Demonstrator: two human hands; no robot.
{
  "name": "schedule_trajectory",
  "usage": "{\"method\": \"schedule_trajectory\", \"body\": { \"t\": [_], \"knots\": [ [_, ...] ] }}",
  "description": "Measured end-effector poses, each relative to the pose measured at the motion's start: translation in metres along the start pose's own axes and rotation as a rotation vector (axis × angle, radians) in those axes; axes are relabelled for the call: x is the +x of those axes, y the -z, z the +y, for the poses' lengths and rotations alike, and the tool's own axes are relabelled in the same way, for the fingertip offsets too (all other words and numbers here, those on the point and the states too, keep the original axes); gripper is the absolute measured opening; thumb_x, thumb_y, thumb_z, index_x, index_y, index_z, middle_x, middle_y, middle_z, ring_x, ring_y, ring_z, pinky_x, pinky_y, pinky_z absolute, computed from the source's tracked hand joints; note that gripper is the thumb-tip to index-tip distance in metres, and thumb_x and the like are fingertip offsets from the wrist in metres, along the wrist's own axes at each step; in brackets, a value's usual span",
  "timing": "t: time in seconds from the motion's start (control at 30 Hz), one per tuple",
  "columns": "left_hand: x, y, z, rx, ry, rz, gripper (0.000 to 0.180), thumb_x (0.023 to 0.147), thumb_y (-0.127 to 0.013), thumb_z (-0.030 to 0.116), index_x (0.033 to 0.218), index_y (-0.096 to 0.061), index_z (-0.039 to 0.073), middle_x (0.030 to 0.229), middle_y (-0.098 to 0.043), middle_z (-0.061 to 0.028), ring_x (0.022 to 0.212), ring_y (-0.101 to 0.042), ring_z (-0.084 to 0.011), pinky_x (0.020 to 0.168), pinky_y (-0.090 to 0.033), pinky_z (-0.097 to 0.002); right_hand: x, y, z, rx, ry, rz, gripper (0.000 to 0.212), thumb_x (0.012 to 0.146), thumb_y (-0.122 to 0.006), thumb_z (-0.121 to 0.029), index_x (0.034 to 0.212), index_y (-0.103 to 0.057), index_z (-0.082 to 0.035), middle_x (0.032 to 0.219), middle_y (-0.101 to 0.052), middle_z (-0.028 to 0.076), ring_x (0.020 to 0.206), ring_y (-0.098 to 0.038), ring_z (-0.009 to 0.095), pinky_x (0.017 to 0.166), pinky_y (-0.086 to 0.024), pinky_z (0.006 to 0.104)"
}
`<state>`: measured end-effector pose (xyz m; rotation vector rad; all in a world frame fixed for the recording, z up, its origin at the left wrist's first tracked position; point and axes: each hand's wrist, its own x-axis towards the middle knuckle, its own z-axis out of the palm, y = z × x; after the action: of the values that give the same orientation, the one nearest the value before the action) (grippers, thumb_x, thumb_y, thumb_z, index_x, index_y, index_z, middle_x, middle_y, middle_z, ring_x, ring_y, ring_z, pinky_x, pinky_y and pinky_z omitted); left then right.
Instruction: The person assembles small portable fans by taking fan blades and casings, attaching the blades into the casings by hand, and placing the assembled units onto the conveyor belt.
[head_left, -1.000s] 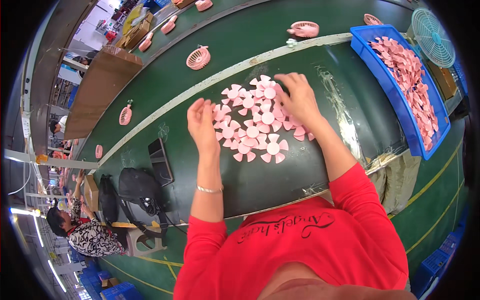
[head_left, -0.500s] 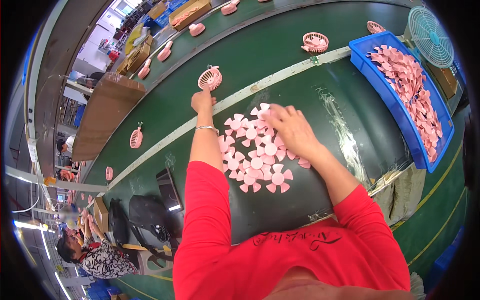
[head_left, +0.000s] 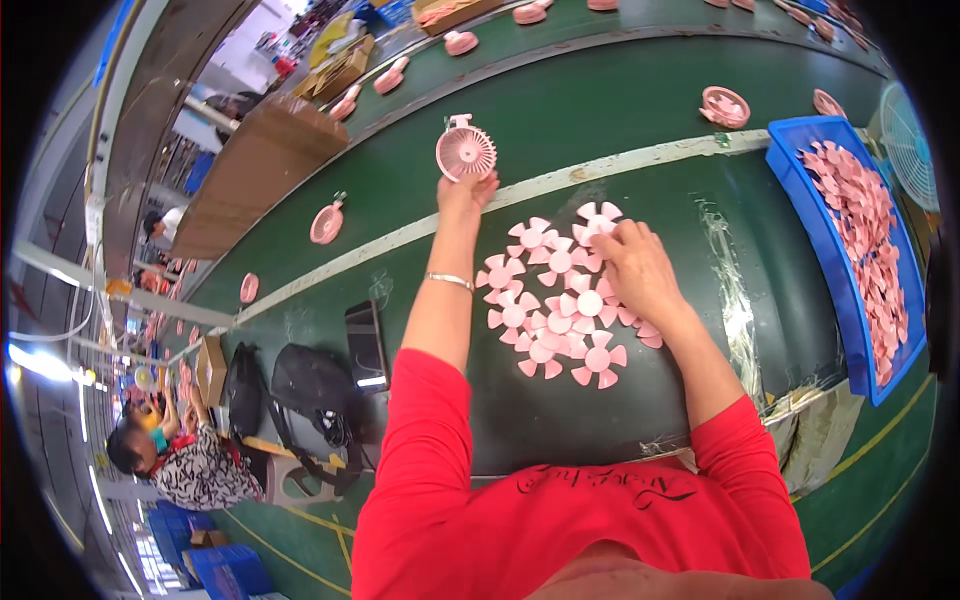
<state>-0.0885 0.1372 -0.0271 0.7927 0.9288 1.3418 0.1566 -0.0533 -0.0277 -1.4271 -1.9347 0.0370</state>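
Observation:
My left hand [head_left: 468, 192] is stretched out over the green belt, its fingers closed on the rim of a round pink fan housing [head_left: 466, 153]. The housing's slatted inside shows, and a small stub sticks out at its far end. On the dark work surface lies a loose pile of pink fan blades [head_left: 560, 322], each a hub with several petals. At the pile's far right edge my right hand [head_left: 642, 268] bends its fingers down onto a fan blade [head_left: 597, 217]; the fingertips are partly hidden.
A blue bin [head_left: 838, 270] full of pink fan blades stands at the right, beside a pale desk fan [head_left: 912, 150]. More pink housings [head_left: 725, 107] lie on the green belt [head_left: 600, 110]. A phone [head_left: 366, 345] and black bag [head_left: 310, 385] lie left. Another person [head_left: 200, 460] sits far left.
My left hand has lifted and turned the fan housing, so its inside faces me more. My right hand's fingers have drawn in onto a blade. The whole view has shifted.

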Motion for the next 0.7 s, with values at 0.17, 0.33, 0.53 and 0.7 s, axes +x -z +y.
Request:
{"method": "schedule_trajectory", "body": {
  "t": [0.17,0.33,0.53,0.7],
  "knots": [
    [-0.110,0.009,0.013,-0.096,-0.048,0.007,0.037,0.078,-0.062,-0.005,0.113,-0.053,0.001,0.096,-0.064,-0.0102,0.084,-0.066,-0.0216,0.076,-0.058,-0.0331,0.002,0.001,-0.006,-0.041,-0.008,0.030,0.024,0.068,-0.065,-0.005,0.092,-0.062,-0.007,0.088,-0.055,0.012,0.088,-0.054,0.031,0.073,-0.042,0.0431],
    [-0.202,-0.016,0.007,-0.145,-0.148,0.032,0.046,0.079,-0.069,0.002,0.120,-0.049,0.005,0.104,-0.061,-0.0064,0.090,-0.064,-0.0164,0.075,-0.057,-0.0301,0.001,0.002,0.004,-0.166,-0.009,0.178,0.036,0.074,-0.066,-0.009,0.109,-0.060,-0.008,0.097,-0.058,0.012,0.093,-0.055,0.031,0.080,-0.042,0.0415],
    [-0.220,-0.018,-0.023,-0.337,-0.165,0.049,0.036,0.093,-0.057,0.014,0.123,-0.038,0.007,0.116,-0.052,-0.0080,0.102,-0.058,-0.0162,0.083,-0.053,-0.0313,-0.005,0.013,-0.024,-0.061,0.192,0.394,0.043,0.077,-0.070,-0.009,0.119,-0.059,-0.007,0.105,-0.059,0.009,0.100,-0.054,0.028,0.090,-0.040,0.0410],
    [-0.228,-0.026,-0.046,-0.086,-0.235,-0.011,0.034,0.099,-0.046,0.033,0.120,-0.041,0.007,0.108,-0.051,-0.0046,0.100,-0.050,-0.0109,0.089,-0.041,-0.0267,-0.013,0.017,-0.062,0.003,0.384,0.379,0.039,0.074,-0.072,-0.011,0.111,-0.062,-0.006,0.099,-0.058,0.009,0.093,-0.054,0.029,0.095,-0.037,0.0459]
  ]
}}
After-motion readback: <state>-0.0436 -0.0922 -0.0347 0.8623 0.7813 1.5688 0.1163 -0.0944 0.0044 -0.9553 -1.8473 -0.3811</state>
